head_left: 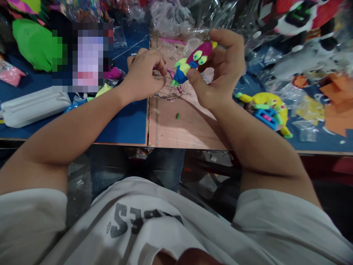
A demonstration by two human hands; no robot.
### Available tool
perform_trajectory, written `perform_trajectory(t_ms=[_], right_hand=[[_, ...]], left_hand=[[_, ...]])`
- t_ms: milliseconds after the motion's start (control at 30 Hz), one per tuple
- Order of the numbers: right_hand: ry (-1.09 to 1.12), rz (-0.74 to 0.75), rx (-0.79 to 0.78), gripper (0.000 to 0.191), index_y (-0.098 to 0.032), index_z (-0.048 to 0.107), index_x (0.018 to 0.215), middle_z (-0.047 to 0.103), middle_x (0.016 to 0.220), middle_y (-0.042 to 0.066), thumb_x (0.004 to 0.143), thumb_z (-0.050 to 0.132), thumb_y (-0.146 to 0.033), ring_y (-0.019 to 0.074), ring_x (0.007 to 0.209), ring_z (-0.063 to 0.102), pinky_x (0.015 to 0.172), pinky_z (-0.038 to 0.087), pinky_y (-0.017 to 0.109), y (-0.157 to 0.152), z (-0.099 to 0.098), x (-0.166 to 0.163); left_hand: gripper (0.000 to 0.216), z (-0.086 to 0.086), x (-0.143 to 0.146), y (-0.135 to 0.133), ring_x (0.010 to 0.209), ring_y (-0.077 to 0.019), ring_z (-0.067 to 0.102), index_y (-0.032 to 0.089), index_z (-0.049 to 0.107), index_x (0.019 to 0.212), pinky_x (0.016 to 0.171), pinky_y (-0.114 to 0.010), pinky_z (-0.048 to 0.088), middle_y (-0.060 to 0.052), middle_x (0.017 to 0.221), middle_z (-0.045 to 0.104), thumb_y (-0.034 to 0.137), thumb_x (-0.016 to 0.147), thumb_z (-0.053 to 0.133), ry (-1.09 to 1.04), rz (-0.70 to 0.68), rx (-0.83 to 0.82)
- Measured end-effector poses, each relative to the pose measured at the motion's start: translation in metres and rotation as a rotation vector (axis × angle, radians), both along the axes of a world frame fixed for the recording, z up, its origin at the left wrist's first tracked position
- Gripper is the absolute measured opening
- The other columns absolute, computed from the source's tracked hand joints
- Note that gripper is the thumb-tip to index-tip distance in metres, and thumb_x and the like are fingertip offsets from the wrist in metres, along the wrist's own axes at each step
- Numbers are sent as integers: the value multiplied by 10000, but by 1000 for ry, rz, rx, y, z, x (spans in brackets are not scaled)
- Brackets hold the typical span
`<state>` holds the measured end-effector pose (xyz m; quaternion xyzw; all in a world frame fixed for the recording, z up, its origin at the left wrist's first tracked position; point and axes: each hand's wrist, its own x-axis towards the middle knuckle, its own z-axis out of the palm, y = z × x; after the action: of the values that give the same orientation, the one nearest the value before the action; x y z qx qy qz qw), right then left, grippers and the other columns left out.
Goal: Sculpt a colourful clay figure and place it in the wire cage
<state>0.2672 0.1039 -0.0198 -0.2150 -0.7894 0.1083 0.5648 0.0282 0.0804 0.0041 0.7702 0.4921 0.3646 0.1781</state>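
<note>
My right hand (pixel 224 71) holds a small modelled clay figure (pixel 195 55) between thumb and fingers, raised above the wooden board (pixel 187 130). The figure has a purple head, bulging yellow-green eyes, a pale yellow middle and a blue lower part with green feet. My left hand (pixel 146 75) is to the left of it, thumb and fingers curled together; whatever they may pinch is hidden. Under and beside those fingertips lies a tangle of thin dark wires or threads (pixel 169 95) with pink bits. A little green piece (pixel 177 116) lies on the board.
Right of my forearm lies a yellow clay figure (pixel 266 105) with blue parts. Orange sheets (pixel 338 110) and clear plastic bags (pixel 173 18) are about. At left are a white case (pixel 35 106), a green lump (pixel 33 44) and a blurred-out screen (pixel 88 59).
</note>
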Motion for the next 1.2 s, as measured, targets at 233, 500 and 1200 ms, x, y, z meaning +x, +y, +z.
perform_trajectory(t_ms=[233, 500, 1200], right_hand=[[12, 33, 14, 604, -432, 540, 1499, 613, 969, -20, 984, 751, -667, 164, 791, 664, 651, 484, 317, 2, -1, 1], [-58, 14, 68, 612, -383, 482, 1520, 615, 1034, -16, 1031, 711, -669, 120, 819, 683, 660, 508, 273, 5, 2, 6], [259, 109, -121, 505, -485, 698, 1343, 684, 1117, -12, 900, 859, -666, 119, 735, 610, 630, 497, 311, 22, 0, 7]], left_hand=[[215, 5, 5, -6, 1282, -407, 649, 355, 720, 763, 1081, -709, 387, 17, 1204, 809, 148, 731, 763, 21, 35, -4], [216, -3, 1, 7, 1266, -438, 593, 350, 730, 691, 1098, -623, 361, -27, 1095, 805, 155, 665, 820, -121, -10, -71], [166, -11, -2, 10, 1242, -469, 610, 314, 725, 720, 1113, -757, 323, -70, 1083, 800, 153, 709, 761, -94, -43, 11]])
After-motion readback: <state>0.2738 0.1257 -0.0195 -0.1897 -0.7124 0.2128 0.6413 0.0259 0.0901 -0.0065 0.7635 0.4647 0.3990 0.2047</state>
